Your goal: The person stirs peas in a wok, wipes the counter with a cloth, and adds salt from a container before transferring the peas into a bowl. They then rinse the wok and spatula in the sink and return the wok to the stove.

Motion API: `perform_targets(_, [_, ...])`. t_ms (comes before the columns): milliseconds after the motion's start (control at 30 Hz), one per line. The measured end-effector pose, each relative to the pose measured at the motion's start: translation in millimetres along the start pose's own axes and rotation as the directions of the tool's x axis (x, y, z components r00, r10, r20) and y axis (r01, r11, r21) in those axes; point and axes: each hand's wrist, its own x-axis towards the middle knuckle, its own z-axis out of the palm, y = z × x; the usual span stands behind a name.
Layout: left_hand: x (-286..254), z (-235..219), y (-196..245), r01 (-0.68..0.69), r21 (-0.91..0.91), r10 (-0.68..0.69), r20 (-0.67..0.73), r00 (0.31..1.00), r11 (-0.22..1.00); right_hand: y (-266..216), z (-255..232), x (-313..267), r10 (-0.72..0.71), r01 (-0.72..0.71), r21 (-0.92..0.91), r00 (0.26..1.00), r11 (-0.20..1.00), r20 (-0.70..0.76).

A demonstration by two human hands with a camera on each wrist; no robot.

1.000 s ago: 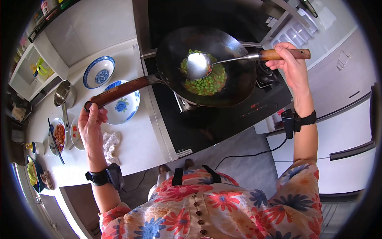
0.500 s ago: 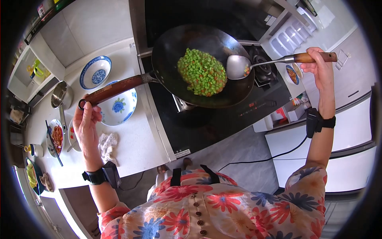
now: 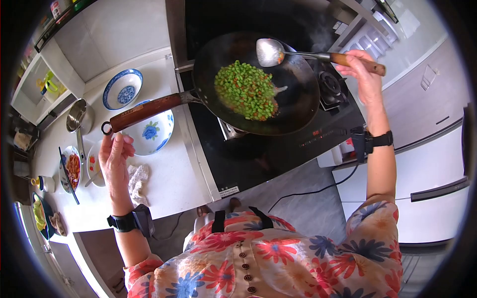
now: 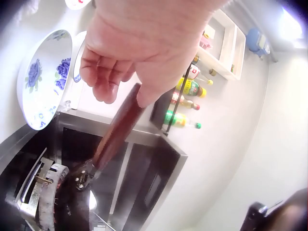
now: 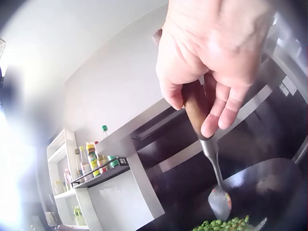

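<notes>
Wearing pale blouse (image 3: 298,268), red and blue flowers (image 3: 276,250), beige placket (image 3: 251,263), dark round buttons (image 3: 243,266); bearing black wristbands (image 3: 382,138) with boxy black units (image 3: 144,221); trailing thin black cable (image 3: 323,188).

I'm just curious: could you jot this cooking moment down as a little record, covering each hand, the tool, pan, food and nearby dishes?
Left hand: thumb against the end of the wok handle
Right hand: grips the spatula by its wooden handle
Spatula blade: over the wok's far side
Wok: over the black stove
Food: green pieces with orange bits
Nearby: blue-and-white bowl, flowered plate
</notes>
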Motion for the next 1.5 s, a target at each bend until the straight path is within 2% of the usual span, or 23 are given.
perform_targets(100, [-12,-3,-8,0.071,0.002,-0.071,0.021,0.997,0.997,6,19,-5,0.046,-0.054,0.055,0.988,0.997,0.144])
perform_targets(133, [-17,-5,-14,0.155,0.038,-0.157,0.033,0.987,0.987,2,21,-8,0.046,-0.055,0.056,0.988,0.997,0.146])
perform_targets(200, [-30,-11,-30,0.342,0.036,-0.343,0.045,0.938,0.939,-18,21,-14,-0.073,0.081,-0.019,0.96,0.997,0.269])
perform_targets(233, [-38,-12,-35,0.432,0.07,-0.435,0.048,0.899,0.899,-25,20,-14,-0.07,0.078,-0.02,0.96,0.997,0.27])
perform_targets(300, [-48,-19,-51,0.567,0.069,-0.571,0.105,0.814,0.821,-37,15,-13,-0.135,0.164,-0.11,0.963,0.98,0.233])
perform_targets(333, [-50,-21,-58,0.621,0.041,-0.622,0.098,0.777,0.782,-38,18,-13,-0.168,0.183,-0.091,0.974,0.979,0.153])
perform_targets(367, [-50,-22,-63,0.623,0.041,-0.624,0.099,0.775,0.781,-38,22,-12,-0.166,0.181,-0.092,0.974,0.979,0.153])
perform_targets(433, [-45,-21,-72,0.638,-0.05,-0.638,0.005,0.77,0.769,-39,32,-7,-0.017,0.015,0.092,1.0,0.996,0.015])
perform_targets(500, [-35,-22,-79,0.616,-0.088,-0.615,0.036,0.788,0.783,-28,42,-2,0.026,-0.036,0.193,0.998,0.981,0.053])
perform_targets(567, [-25,-19,-88,0.546,-0.15,-0.558,-0.054,0.828,0.824,-20,49,1,0.08,-0.096,0.19,0.992,0.977,0.094])
perform_targets(667, [-16,-16,-94,0.535,-0.159,-0.551,-0.086,0.83,0.83,-20,41,2,0.106,-0.112,0.079,0.992,0.991,0.07])
perform_targets(833, [-12,-18,-103,0.469,-0.187,-0.493,-0.114,0.863,0.863,-31,23,-13,0.104,-0.111,0.083,0.991,0.99,0.085])
perform_targets(900, [-12,-16,-103,0.46,-0.178,-0.484,-0.132,0.865,0.87,-32,18,-22,0.094,-0.115,0.148,0.985,0.982,0.145])
perform_targets(967, [-18,-15,-102,0.464,-0.183,-0.486,-0.104,0.868,0.867,-27,12,-33,0.128,-0.146,0.138,0.983,0.98,0.133])
perform_targets(1033, [-28,-15,-100,0.468,-0.189,-0.488,-0.078,0.869,0.863,-20,2,-43,0.17,-0.169,0.06,0.985,0.984,-0.002])
perform_targets(1100, [-38,-13,-93,0.518,-0.162,-0.531,-0.042,0.847,0.84,-3,-16,-54,0.192,-0.188,0.069,0.981,0.98,-0.042])
perform_targets(1167, [-48,-10,-88,0.526,-0.165,-0.537,-0.03,0.843,0.834,12,-27,-69,0.313,-0.288,0.207,0.944,0.935,-0.104])
perform_targets(1233, [-57,-12,-85,0.554,-0.101,-0.553,0.036,0.832,0.827,17,-26,-75,0.368,-0.34,0.212,0.924,0.916,-0.104])
perform_targets(1300, [-66,-9,-73,0.541,-0.019,-0.541,0.005,0.841,0.841,18,-30,-76,0.378,-0.343,0.262,0.921,0.902,-0.094])
perform_targets(1367, [-73,-11,-66,0.528,0.067,-0.528,-0.016,0.849,0.847,5,-49,-64,0.299,-0.282,0.207,0.952,0.937,-0.057])
perform_targets(1433, [-79,-29,-66,0.321,0.345,-0.276,-0.173,0.945,0.882,-17,-65,-50,0.216,-0.206,0.088,0.969,0.974,-0.117])
perform_targets(1467, [-82,-38,-69,0.296,0.34,-0.228,-0.227,0.947,0.893,-28,-75,-39,0.218,-0.209,0.087,0.969,0.974,-0.117])
perform_targets(1500, [-84,-49,-73,0.259,0.37,-0.178,-0.239,0.955,0.892,-38,-85,-28,0.219,-0.223,-0.031,0.971,0.974,-0.095])
